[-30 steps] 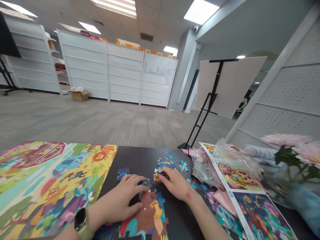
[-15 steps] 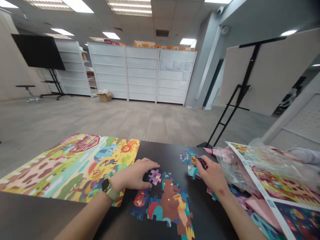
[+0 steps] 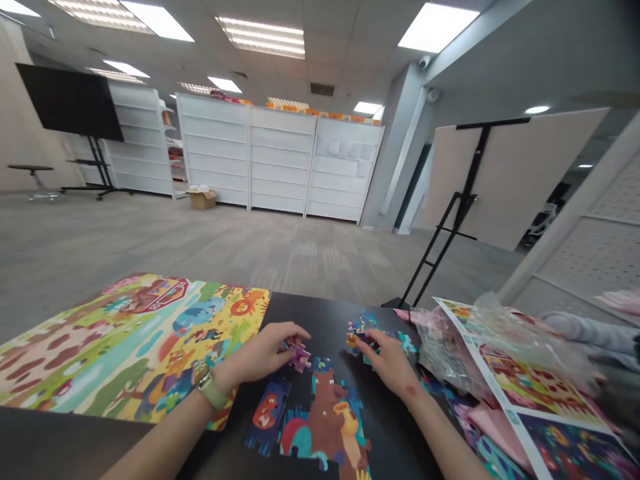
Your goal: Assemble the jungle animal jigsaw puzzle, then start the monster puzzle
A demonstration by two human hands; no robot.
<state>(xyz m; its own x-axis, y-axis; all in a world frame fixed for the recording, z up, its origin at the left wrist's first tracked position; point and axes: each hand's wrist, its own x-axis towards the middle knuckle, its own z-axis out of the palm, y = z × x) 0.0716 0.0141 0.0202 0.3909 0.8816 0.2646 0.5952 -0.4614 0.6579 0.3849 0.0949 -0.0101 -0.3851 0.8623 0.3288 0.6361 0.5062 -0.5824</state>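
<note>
Head view, looking forward and down across a black tabletop (image 3: 320,312). The person's left hand (image 3: 260,353), with a pale-strapped smartwatch (image 3: 213,392) on its wrist, curls with thumb and fingers closed on a small purple jigsaw piece (image 3: 300,357). The piece appears pinched at the fingertips, though the fingers partly cover it. It shows no clear long axis and lies just above the top edge of a partly joined puzzle section showing a brown bear with a jug (image 3: 320,417); the left hand is the nearer to it. The right hand (image 3: 391,368), fingers spread and lowered, touches a loose cluster of blue and teal jigsaw pieces (image 3: 377,337) beside a small orange jigsaw piece (image 3: 353,341); whether it holds anything cannot be told. To the left lies a large multicoloured picture mat (image 3: 135,350); to the right, a clear plastic bag (image 3: 444,353) and a printed picture sheet (image 3: 540,380). The frame cuts off the section's lower edge.
</note>
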